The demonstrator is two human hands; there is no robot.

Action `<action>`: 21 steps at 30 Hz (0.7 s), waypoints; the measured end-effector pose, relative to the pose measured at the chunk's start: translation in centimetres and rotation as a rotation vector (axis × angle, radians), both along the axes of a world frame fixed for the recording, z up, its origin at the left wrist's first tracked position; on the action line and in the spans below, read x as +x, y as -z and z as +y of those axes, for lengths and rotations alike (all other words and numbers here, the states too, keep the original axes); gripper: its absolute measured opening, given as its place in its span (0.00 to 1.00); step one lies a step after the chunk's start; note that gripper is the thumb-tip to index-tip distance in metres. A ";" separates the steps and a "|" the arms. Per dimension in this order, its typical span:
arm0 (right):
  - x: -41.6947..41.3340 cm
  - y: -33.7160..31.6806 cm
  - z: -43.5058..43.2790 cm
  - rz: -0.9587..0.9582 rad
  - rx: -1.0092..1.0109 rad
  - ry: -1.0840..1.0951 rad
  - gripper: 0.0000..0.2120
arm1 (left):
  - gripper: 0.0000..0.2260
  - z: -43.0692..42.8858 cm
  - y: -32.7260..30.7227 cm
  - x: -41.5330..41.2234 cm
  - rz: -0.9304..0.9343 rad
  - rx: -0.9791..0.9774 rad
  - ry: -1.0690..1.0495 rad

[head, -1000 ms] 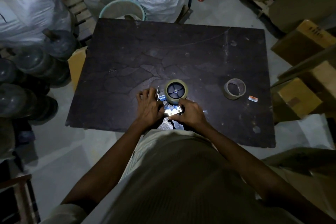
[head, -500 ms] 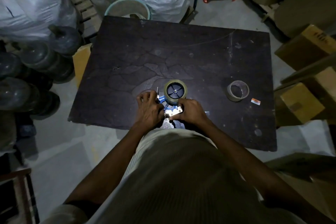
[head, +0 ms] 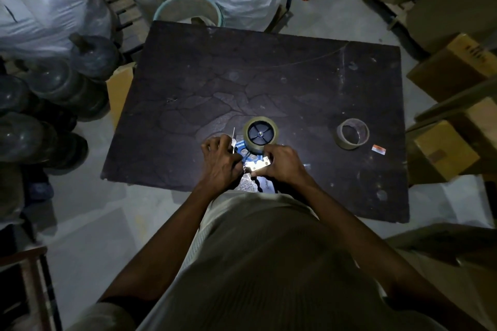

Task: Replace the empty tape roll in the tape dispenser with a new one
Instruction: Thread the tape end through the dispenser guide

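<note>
On the dark desk (head: 269, 75), near its edge at 6 o'clock, lies a blue tape dispenser (head: 248, 154) on its side, carrying a full tape roll (head: 261, 135) on a black spoked hub. The left hand (head: 220, 162) grips the dispenser's end at 9 o'clock, its fingers (head: 215, 142) curled together over the frame beside a thin metal blade that sticks up toward 12 o'clock. The right hand (head: 282, 164) sits at 3 o'clock of the dispenser, its fingertips pinching the shiny metal plate (head: 256, 165) at the frame's near end, just under the roll. Both hands touch the dispenser; whether any tape runs between the fingers cannot be told in the dim light. The empty tape core (head: 352, 137) lies well apart at 3 o'clock on the desk, with a small orange label (head: 378, 149) just beside it. A pale bucket (head: 188, 9) stands past the desk's edge at 12 o'clock.
</note>
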State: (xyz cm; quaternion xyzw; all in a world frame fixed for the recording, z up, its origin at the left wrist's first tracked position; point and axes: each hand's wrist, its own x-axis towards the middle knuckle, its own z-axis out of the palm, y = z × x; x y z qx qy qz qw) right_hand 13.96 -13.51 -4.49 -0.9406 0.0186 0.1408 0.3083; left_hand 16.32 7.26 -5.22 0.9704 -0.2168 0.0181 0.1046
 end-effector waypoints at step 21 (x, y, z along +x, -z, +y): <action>1.4 1.4 -3.2 0.021 0.019 0.238 0.28 | 0.08 -3.2 -2.7 3.8 0.100 -0.159 -0.064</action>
